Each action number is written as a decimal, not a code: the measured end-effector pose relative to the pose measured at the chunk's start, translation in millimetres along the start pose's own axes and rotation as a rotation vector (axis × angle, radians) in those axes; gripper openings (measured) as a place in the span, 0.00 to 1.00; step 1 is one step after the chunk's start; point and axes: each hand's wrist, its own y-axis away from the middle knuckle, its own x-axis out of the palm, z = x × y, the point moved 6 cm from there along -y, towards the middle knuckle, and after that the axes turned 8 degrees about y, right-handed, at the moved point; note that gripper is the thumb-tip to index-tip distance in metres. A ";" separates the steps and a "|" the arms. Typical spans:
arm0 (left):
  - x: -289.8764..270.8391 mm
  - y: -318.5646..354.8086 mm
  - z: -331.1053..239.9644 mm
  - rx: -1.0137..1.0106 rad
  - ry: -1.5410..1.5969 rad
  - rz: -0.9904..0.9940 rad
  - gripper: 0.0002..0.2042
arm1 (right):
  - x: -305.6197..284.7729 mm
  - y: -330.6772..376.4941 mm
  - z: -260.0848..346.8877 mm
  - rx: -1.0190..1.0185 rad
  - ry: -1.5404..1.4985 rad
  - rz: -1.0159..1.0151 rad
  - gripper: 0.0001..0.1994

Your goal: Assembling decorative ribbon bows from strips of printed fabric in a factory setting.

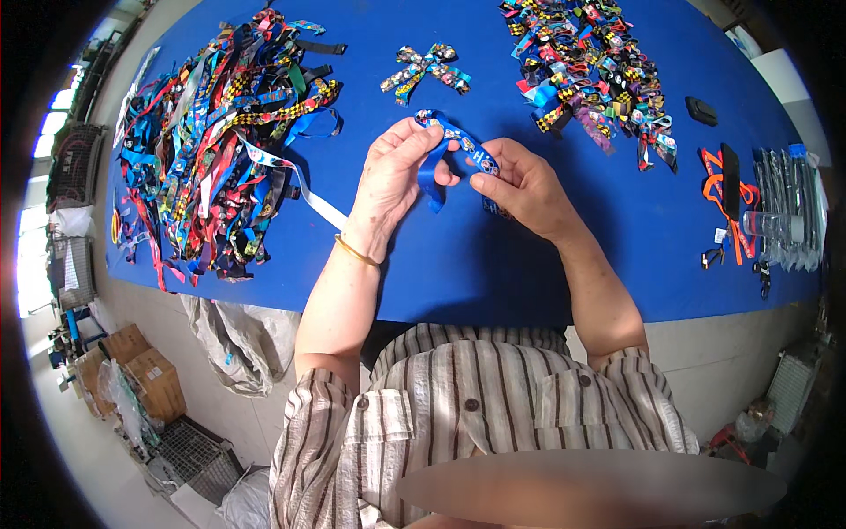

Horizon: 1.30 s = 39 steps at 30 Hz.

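Observation:
A blue printed ribbon is stretched in a curve between my two hands above the blue table. My left hand pinches one part between thumb and fingers, and a plain blue length hangs below it. My right hand grips the other part between thumb and forefinger; a short printed end hangs beneath. Just beyond my hands a looped, bow-shaped bundle of patterned ribbon lies on the table. Beside my left forearm, a pale strap runs from a large heap of colourful ribbons toward my wrist.
Many folded patterned ribbons lie in rows at the far right of the blue table. Farther right are a small black object, an orange lanyard and clear plastic packs. Cardboard boxes stand on the floor at left.

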 end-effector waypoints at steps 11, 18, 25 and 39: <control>1.3 -2.5 2.9 0.010 -0.022 0.099 0.11 | 4.5 -0.4 -0.8 -0.043 0.075 -0.044 0.13; 10.4 3.1 -4.0 0.066 0.044 0.120 0.12 | -1.9 2.0 9.8 -0.011 0.283 -0.138 0.10; 11.8 3.6 1.6 0.003 -0.046 0.154 0.11 | -11.8 2.6 5.4 0.019 0.049 -0.202 0.08; 23.8 9.0 1.9 0.028 -0.009 0.240 0.07 | -16.8 0.1 5.5 0.002 -0.007 -0.198 0.09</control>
